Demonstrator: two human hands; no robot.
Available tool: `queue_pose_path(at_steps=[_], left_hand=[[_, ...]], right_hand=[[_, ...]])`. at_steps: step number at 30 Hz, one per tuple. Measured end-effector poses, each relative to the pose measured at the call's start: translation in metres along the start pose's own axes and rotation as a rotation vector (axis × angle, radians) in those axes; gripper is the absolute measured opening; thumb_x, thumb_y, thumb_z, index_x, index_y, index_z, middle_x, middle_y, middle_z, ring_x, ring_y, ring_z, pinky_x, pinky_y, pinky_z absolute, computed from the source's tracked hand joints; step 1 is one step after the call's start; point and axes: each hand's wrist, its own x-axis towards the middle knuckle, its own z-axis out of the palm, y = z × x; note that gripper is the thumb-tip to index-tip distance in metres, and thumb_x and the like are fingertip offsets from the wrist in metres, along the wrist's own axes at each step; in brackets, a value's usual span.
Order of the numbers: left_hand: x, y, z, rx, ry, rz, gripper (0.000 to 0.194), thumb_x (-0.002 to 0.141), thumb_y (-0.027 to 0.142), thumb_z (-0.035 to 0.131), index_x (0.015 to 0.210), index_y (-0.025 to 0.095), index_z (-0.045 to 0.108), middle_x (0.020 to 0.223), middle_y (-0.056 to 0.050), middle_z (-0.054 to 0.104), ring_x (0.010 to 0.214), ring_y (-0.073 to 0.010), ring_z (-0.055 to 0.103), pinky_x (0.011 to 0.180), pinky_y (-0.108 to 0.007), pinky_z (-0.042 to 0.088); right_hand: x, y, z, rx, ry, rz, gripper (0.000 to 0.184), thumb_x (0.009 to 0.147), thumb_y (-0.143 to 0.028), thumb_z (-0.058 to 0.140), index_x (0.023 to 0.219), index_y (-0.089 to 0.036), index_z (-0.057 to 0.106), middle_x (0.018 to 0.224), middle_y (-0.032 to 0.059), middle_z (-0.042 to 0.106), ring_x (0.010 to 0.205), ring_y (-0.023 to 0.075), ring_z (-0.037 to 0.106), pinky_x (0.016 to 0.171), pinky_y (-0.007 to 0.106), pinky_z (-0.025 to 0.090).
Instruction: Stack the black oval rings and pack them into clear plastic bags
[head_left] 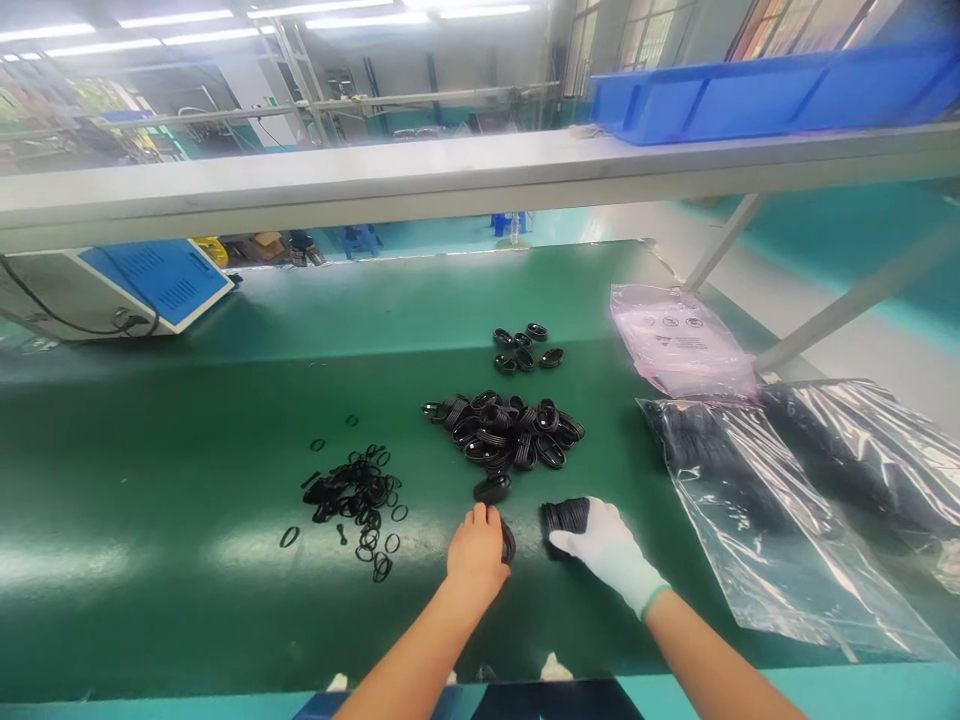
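Note:
My left hand point(474, 555), bare, has its fingers closed at a black oval ring piece point(509, 543) on the green table, and partly hides it. My right hand point(607, 545), in a white glove, grips a row of black rings point(564, 520) packed side by side into a ribbed stack. Just beyond my left fingertips lies another black oval piece point(492, 488). Farther back is a heap of black ribbed oval pieces point(502, 430), some showing shiny insides. A small group of similar pieces point(524, 357) lies behind the heap.
Thin black loops point(360, 490) lie in a loose pile at left. Clear plastic bags point(742, 520) holding black items and a pinkish printed bag point(679, 335) lie at right. A raised shelf point(375, 180) crosses above the table, carrying a blue bin point(750, 100). A blue-and-grey box point(150, 285) stands back left.

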Motion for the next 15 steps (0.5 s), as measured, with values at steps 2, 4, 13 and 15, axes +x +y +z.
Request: queue_pose_path(at_steps=[2,4,13,15], left_hand=[[0.000,0.003,0.005,-0.190,-0.015,0.084,0.079,0.053,0.014,0.069,0.124,0.024,0.038,0.123,-0.006,0.043,0.108,-0.0236,0.046,0.092,-0.034,0.038],[-0.001,0.005,0.013,-0.383,-0.018,0.171,0.080,0.056,0.014,0.068,0.127,0.029,0.034,0.129,-0.002,0.039,0.109,-0.0192,0.047,0.094,-0.031,0.037],[0.010,0.018,0.037,-0.485,0.029,0.251,0.079,0.057,0.010,0.067,0.126,0.029,0.034,0.133,-0.002,0.040,0.121,-0.0214,0.037,0.103,-0.040,0.028],[0.011,0.017,0.041,-0.456,0.066,0.285,0.078,0.057,0.009,0.067,0.126,0.029,0.035,0.133,-0.001,0.039,0.122,-0.0211,0.035,0.104,-0.041,0.027]], right_hand=[[0.000,0.000,-0.001,-0.002,0.006,-0.008,0.064,0.055,-0.049,0.062,0.107,-0.015,0.046,0.102,0.0119,0.047,0.092,0.0262,0.054,0.078,0.035,0.043],[0.000,0.000,-0.002,-0.007,0.013,-0.017,0.063,0.055,-0.049,0.062,0.106,-0.015,0.046,0.103,0.0124,0.048,0.093,0.0263,0.054,0.079,0.035,0.043],[0.002,0.002,-0.006,-0.010,-0.022,-0.041,0.061,0.056,-0.049,0.060,0.105,-0.015,0.047,0.105,0.0136,0.048,0.094,0.0267,0.054,0.079,0.036,0.043],[0.001,0.001,-0.006,-0.004,-0.031,-0.029,0.067,0.057,-0.049,0.059,0.111,-0.013,0.044,0.110,0.0158,0.046,0.098,0.0287,0.053,0.082,0.037,0.042]])
